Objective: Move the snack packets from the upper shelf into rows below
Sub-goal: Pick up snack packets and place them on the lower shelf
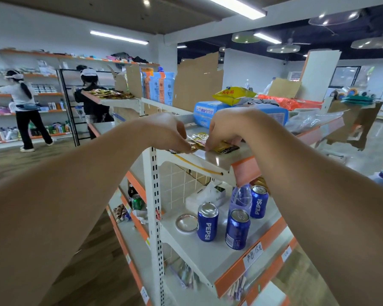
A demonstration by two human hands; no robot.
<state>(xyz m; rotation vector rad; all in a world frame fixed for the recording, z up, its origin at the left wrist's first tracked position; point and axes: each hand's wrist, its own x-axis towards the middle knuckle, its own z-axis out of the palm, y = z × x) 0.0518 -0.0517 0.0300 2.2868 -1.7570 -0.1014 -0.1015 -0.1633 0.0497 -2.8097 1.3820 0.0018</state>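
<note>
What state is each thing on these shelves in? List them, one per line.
Left hand: pinches packets.
Right hand: pinches packets.
Packets: lying on upper shelf, not yet moved.
Cans: three, upright.
Bottle: upright, top hidden.
Tape roll: lying flat.

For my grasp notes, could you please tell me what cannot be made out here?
Head view:
- Whether left hand and right hand pinch or press the snack packets: fingertips hidden under the hands.
- Packet count: hands cover them.
- Packet print: blurred.
- Lower shelf, right end: behind the right forearm.
</note>
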